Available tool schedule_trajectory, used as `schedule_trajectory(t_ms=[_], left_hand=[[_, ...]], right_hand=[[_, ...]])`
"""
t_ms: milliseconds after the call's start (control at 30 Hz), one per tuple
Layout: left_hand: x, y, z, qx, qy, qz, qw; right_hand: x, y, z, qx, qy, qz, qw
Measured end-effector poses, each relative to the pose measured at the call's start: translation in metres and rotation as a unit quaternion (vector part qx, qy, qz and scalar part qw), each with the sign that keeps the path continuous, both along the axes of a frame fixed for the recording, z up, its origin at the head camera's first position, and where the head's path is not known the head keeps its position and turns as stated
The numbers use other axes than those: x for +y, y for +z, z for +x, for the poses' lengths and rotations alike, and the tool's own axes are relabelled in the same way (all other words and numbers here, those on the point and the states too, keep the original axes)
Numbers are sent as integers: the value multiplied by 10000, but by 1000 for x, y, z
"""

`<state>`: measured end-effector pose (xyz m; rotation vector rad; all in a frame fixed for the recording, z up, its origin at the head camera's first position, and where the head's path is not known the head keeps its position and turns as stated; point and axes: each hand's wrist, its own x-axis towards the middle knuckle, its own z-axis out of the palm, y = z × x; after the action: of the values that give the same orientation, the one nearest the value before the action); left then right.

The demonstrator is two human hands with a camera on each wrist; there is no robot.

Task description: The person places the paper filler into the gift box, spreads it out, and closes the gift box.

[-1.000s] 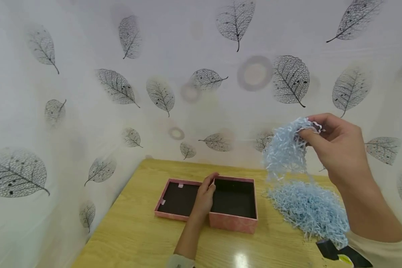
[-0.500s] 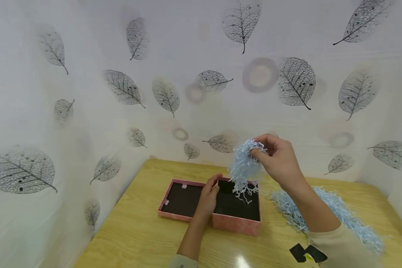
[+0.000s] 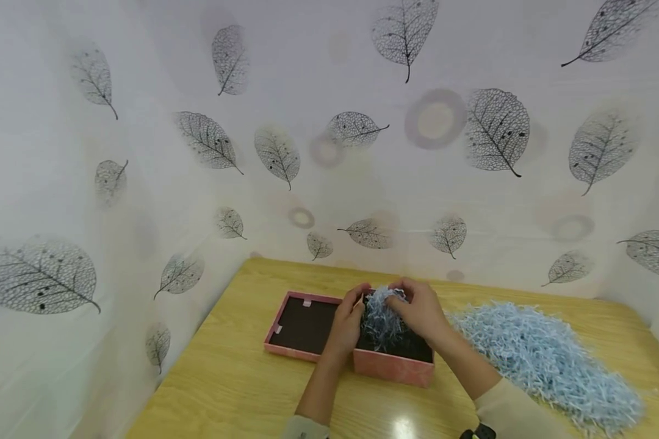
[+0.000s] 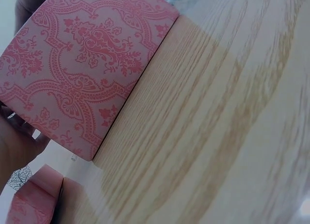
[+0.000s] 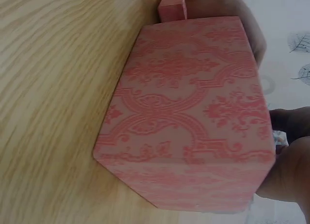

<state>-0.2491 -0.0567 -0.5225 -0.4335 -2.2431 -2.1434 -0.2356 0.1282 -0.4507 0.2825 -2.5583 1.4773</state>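
A pink patterned box (image 3: 393,368) with a black inside stands uncovered on the table. My left hand (image 3: 345,328) grips its left side at the rim; in the left wrist view, fingers (image 4: 22,144) show at the box's edge. Inside the box opening, my right hand (image 3: 424,310) pinches a clump of pale blue shredded paper (image 3: 381,322) between thumb and fingers. The lower strands hang down against the dark inside. From the right wrist, the box wall (image 5: 179,103) hides most of the clump, and only a bit shows by the right hand (image 5: 290,161).
Left of the box lies its lid (image 3: 304,324), inside up, with small white tabs. A wide heap of blue shredded paper (image 3: 549,360) spreads over the right of the wooden table (image 3: 225,378). Behind the table hangs a leaf-patterned backdrop (image 3: 329,183).
My right hand has brought the clump of shredded paper left from above the heap and down into the box. The left hand has stayed on the box's side.
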Motion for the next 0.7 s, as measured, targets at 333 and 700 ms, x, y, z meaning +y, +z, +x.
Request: schedule_trajectory(t_ms=[333,700], left_hand=[[-1,-3,-1,-117,55,6,9999],[0,0,1,-85,32,28,10000]], right_hand=[[-2,-9,3,-609,577,139,9964],[46,46,28,-408,540,-543,9962]])
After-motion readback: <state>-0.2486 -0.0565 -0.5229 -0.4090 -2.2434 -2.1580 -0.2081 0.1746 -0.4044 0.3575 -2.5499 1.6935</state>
